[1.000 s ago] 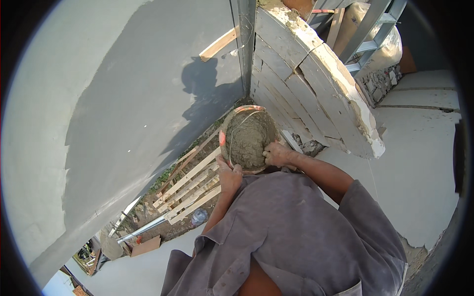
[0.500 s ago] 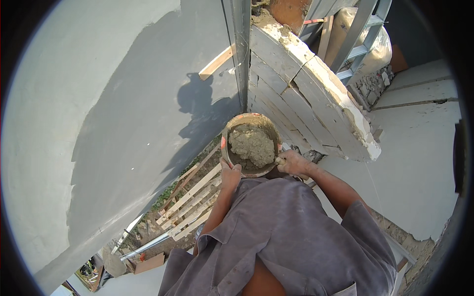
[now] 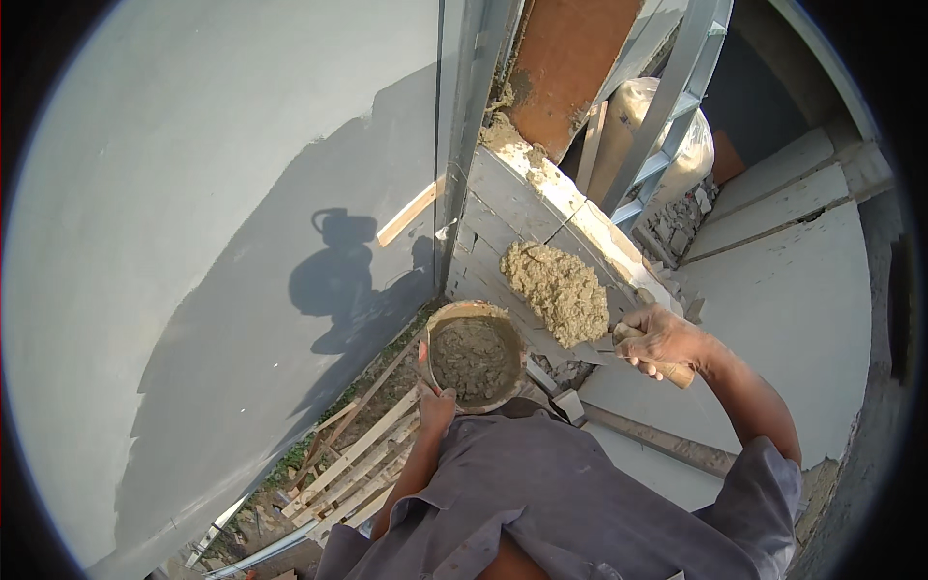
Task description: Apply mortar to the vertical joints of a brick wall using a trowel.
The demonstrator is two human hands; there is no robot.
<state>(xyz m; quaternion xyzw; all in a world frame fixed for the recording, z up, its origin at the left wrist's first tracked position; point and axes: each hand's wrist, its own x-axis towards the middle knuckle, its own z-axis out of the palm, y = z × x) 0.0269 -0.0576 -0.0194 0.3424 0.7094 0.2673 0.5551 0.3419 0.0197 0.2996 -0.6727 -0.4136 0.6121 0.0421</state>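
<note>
Head view — right hand (image 3: 661,342) gripping trowel (image 3: 681,374) heaped with mortar (image 3: 559,293), left hand (image 3: 437,410) gripping bucket (image 3: 466,309) by its rim

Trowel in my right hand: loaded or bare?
Loaded: a thick heap of mortar sits just past the wooden handle that the right hand grips.

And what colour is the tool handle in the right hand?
The handle is light yellowish brown, clearest in the head view.

Mortar heap (image 3: 558,293) lifted out of bucket (image 3: 468,309), wooden handle (image 3: 681,374) swung right
</note>
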